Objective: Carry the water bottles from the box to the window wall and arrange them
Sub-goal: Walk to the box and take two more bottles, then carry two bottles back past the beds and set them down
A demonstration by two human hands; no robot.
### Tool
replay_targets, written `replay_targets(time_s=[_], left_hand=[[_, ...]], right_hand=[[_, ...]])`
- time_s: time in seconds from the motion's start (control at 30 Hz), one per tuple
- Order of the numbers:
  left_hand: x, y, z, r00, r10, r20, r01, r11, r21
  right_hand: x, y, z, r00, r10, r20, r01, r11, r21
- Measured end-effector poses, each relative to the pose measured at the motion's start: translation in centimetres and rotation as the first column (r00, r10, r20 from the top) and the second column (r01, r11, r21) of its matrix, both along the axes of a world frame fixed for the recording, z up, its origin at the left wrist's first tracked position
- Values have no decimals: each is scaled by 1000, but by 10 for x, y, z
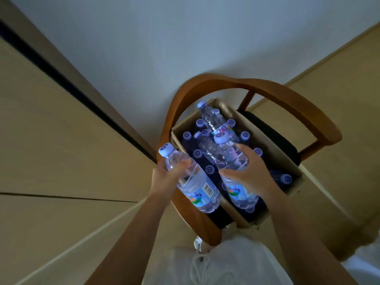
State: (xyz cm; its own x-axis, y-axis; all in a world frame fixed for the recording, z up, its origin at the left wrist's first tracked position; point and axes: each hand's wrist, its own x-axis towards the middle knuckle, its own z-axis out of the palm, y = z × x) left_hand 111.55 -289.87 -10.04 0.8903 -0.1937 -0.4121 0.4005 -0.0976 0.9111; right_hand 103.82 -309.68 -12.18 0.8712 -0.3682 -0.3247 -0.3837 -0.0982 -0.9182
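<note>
Over the open cardboard box, seen from the head camera:

- The left hand [167, 177] has its fingers and thumb curled round the upper body of a clear water bottle [192, 182], the thumb lying across the front just below the shoulder. This left-hand bottle is tilted, its pale blue cap [165, 149] up and to the left, its base down and to the right, and it hangs over the left wall of the box.
- The right hand [249, 175] wraps a second bottle [234, 167] round its middle, thumb across the near side above the label, the other fingers curled over the far side. This bottle leans the same way, its cap [221, 138] uppermost, and its lower part is inside the box opening.
- The box [267, 145] sits on the dark seat of a wooden chair [287, 95] with a curved back rail. It holds many more bottles standing upright, shown mostly as blue caps in the dark interior.
- Two further bottles lie slanted on top of the standing ones: one [211, 117] reaches toward the far corner, the other [207, 147] lies just behind the right hand's bottle.
- A pale wall [144, 48] rises behind the chair, with beige panels [51, 130] to the left.
- White clothing with a drawstring [216, 264] shows at the bottom edge, between the forearms.
</note>
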Motion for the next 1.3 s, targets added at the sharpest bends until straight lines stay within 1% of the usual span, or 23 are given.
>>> replay_targets(time_s=[0.1, 0.2, 0.27, 0.4, 0.57, 0.67, 0.7, 0.73, 0.8, 0.9, 0.97, 1.1, 1.2, 1.3], left_hand=[[-12, 43, 9, 997, 50, 50, -50, 999, 4], [-30, 101, 14, 984, 171, 48, -170, 985, -21], [-48, 145, 19, 966, 257, 37, -255, 965, -55], [-93, 240, 28, 902, 429, 43, -424, 901, -92], [-154, 361, 40, 777, 628, 47, -624, 778, -76], [-192, 423, 50, 663, 744, 84, -742, 668, -59], [-204, 440, 52, 614, 784, 90, -784, 619, -52], [-220, 460, 54, 545, 833, 96, -833, 550, -49], [-238, 480, 57, 461, 883, 90, -884, 466, -45], [-269, 513, 62, 283, 956, 77, -957, 287, -46], [-284, 533, 63, 184, 979, 84, -981, 188, -42], [-302, 570, 64, 6, 991, 133, -1000, 9, -25], [-303, 600, 64, -98, 984, 152, -995, -94, -35], [-296, 638, 63, -196, 969, 151, -980, -187, -71]], right_hand=[[3, 37, 8, 995, 95, 33, -94, 995, -36], [6, 88, 22, 976, 214, 42, -211, 975, -64], [7, 128, 28, 955, 291, 53, -289, 956, -38], [-2, 223, 36, 890, 450, 73, -452, 892, 17], [-18, 350, 40, 777, 620, 110, -628, 776, 59], [-24, 424, 45, 660, 740, 133, -751, 657, 72], [-28, 448, 49, 606, 783, 143, -795, 602, 76], [-31, 476, 52, 540, 828, 151, -841, 535, 77], [-36, 509, 58, 468, 868, 170, -884, 462, 75], [-47, 567, 65, 320, 926, 199, -947, 311, 75], [-53, 599, 72, 241, 946, 219, -970, 229, 76], [-52, 660, 81, 119, 957, 264, -991, 98, 91], [-44, 711, 86, 8, 954, 300, -998, -10, 58], [-31, 770, 88, -117, 946, 303, -992, -125, 6]])
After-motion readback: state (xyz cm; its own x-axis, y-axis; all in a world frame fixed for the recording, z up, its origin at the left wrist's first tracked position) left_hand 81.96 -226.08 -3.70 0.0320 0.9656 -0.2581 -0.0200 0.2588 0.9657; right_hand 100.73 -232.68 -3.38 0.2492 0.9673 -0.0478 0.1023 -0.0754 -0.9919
